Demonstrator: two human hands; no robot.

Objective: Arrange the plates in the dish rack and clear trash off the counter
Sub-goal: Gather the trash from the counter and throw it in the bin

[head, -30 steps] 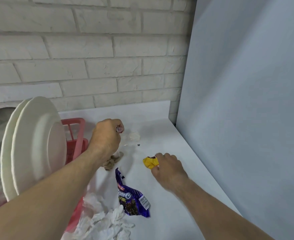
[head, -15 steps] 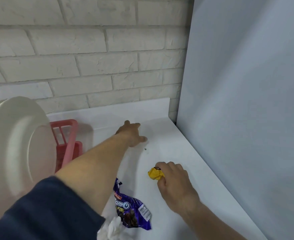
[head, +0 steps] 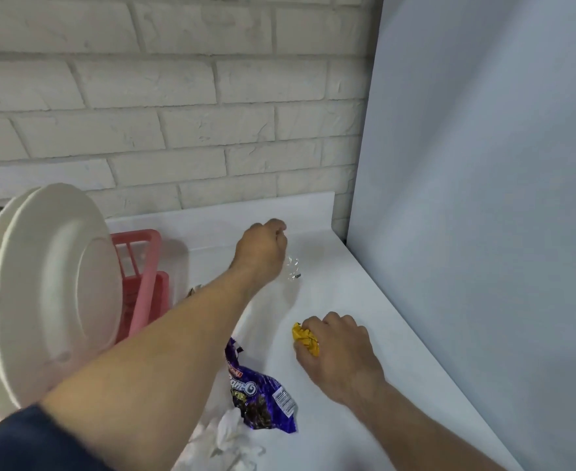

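Two white plates [head: 45,294] stand upright in a pink dish rack [head: 142,283] at the left. My left hand [head: 262,249] is reached out over the back of the white counter [head: 364,300], fingers closed on a scrap of clear plastic wrap [head: 293,266] that hangs below them. My right hand [head: 341,355] rests on the counter nearer to me, closed around a crumpled yellow wrapper [head: 305,338]. A purple snack wrapper [head: 262,396] lies between my arms. Crumpled white tissue [head: 225,440] lies at the front, partly behind my left arm.
A white brick wall runs along the back. A tall pale-blue panel [head: 483,232] closes off the counter's right side. A bit of brownish trash [head: 194,290] peeks out behind my left forearm next to the rack.
My left hand stretched flat to the back of the counter, then closed and lifted a little with the clear plastic scrap. My right hand kept hold of the yellow wrapper.
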